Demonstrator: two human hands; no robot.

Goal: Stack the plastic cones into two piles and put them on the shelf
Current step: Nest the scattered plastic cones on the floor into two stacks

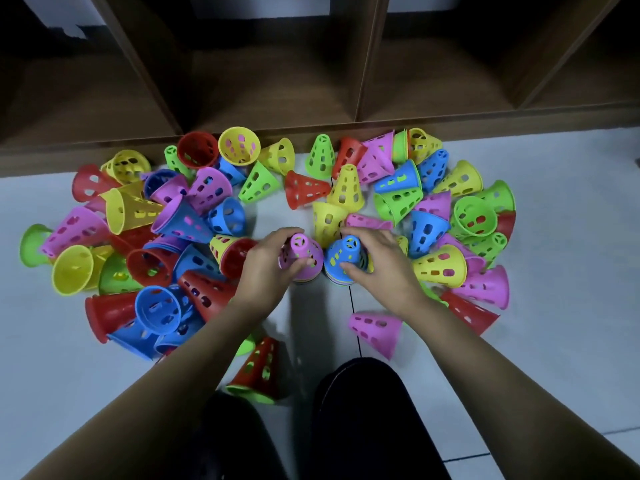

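Note:
Two short piles of perforated plastic cones stand upright on the floor in front of me. A pink cone point(302, 251) tops the left pile, and my left hand point(270, 263) grips it from the left side. A blue cone point(346, 252) tops the right pile, with my right hand point(375, 259) closed around it from the right. Several loose cones in red, yellow, green, blue and pink lie scattered on both sides, such as a yellow upright cone point(347, 185) behind the piles. The wooden shelf point(277, 95) stands beyond them with open compartments.
A lone pink cone point(375, 329) lies on its side near my right forearm. A red cone nested in a green one point(258, 370) lies by my knees point(360, 403). The grey tiled floor point(554, 237) extends to the right of the heap.

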